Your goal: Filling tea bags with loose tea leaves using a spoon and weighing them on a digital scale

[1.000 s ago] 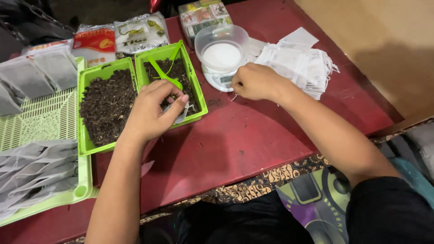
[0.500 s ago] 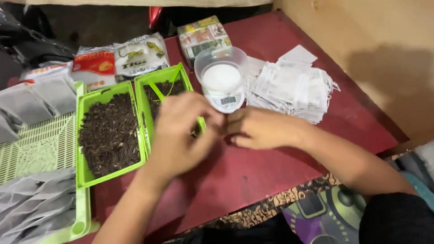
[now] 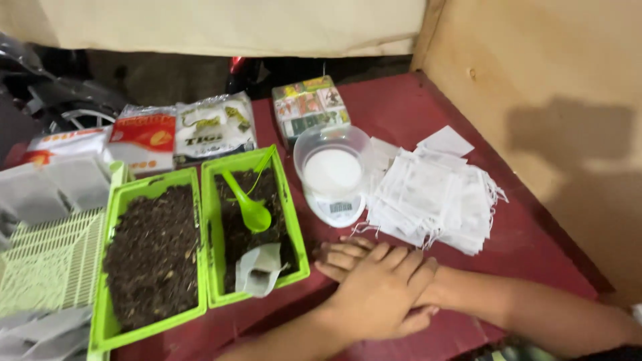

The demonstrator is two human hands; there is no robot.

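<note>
My left hand (image 3: 384,291) lies flat on top of my right hand (image 3: 340,257) on the red table (image 3: 428,100), just in front of the right green tray (image 3: 296,230). Only the stretched fingers of my right hand show from under it. Neither hand holds anything. The right tray holds dark loose leaves, a green plastic spoon (image 3: 251,208) and a small white filter bag (image 3: 257,269) leaning at its near end. A second green tray (image 3: 115,220) of dark leaves stands to its left. Beyond my hands stands a white scale with a clear bowl (image 3: 332,175).
A heap of empty white filter bags (image 3: 435,200) lies right of the scale. Printed packets (image 3: 212,127) and a small carton (image 3: 311,103) stand at the back. A pale green basket (image 3: 47,261) with grey sachets (image 3: 40,187) fills the left. A wooden wall (image 3: 555,100) rises along the right.
My left hand left the filter bag in the right tray and moved right onto my right hand. The view has tilted up, showing more of the table's far side.
</note>
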